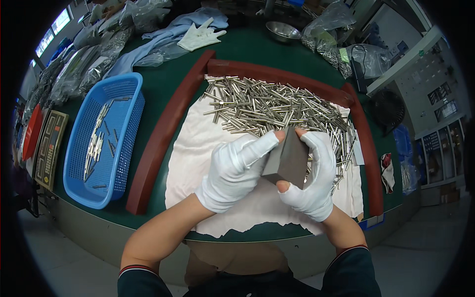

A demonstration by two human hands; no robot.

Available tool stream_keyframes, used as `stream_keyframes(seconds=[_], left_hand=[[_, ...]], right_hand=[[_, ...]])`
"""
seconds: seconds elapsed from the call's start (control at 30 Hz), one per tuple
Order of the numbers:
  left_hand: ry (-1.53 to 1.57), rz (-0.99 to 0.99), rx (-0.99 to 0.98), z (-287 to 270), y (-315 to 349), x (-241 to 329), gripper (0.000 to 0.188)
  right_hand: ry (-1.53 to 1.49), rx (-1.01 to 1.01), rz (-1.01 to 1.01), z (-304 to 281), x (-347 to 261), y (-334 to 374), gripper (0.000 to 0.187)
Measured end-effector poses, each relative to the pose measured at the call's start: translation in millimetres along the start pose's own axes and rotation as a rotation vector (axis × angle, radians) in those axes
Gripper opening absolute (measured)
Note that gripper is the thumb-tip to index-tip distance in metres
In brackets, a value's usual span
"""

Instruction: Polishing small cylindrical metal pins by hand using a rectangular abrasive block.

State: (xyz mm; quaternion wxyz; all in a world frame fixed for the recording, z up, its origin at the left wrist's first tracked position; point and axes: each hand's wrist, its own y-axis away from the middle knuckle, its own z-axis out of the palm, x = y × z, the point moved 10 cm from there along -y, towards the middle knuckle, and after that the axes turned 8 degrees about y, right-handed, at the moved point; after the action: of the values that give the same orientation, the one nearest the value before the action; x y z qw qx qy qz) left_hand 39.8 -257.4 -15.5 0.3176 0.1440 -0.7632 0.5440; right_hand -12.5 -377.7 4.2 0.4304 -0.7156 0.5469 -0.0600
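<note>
A dark grey rectangular block is held up between both of my hands, tilted, over the middle of the work area. My left hand, in a white glove with a bare thumb tip showing, grips its left side. On the other side my right hand, gloved likewise with bare fingertips, closes round the right edge and lower corner. Just beyond the block lies a wide heap of shiny metal pins. The pins rest on a pale pink cloth, partly hidden by my hands.
Red-brown bars border the cloth on three sides of the green table. At left stands a blue basket with some pins inside. Farther back are a white glove, a metal bowl and plastic bags; a black fan is at right.
</note>
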Motion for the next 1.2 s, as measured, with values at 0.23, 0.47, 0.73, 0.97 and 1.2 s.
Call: stream_keyframes(seconds=[0.23,0.47,0.73,0.97,1.2], left_hand=[[0.001,0.014,0.004,2,1,1,0.047],[0.014,0.002,0.024,-1,0,0,0.051],[-0.024,-0.021,0.009,0,-1,1,0.053],[0.016,-0.022,0.017,-3,-2,2,0.054],[-0.033,0.003,0.008,-1,-3,4,0.056]], right_hand=[[-0.011,0.029,-0.008,-2,1,1,0.076],[-0.012,0.026,-0.030,-2,-4,0,0.076],[0.005,0.016,-0.055,-1,-3,-1,0.075],[-0.012,-0.009,-0.034,2,1,1,0.077],[-0.050,-0.004,-0.056,0,-4,0,0.078]])
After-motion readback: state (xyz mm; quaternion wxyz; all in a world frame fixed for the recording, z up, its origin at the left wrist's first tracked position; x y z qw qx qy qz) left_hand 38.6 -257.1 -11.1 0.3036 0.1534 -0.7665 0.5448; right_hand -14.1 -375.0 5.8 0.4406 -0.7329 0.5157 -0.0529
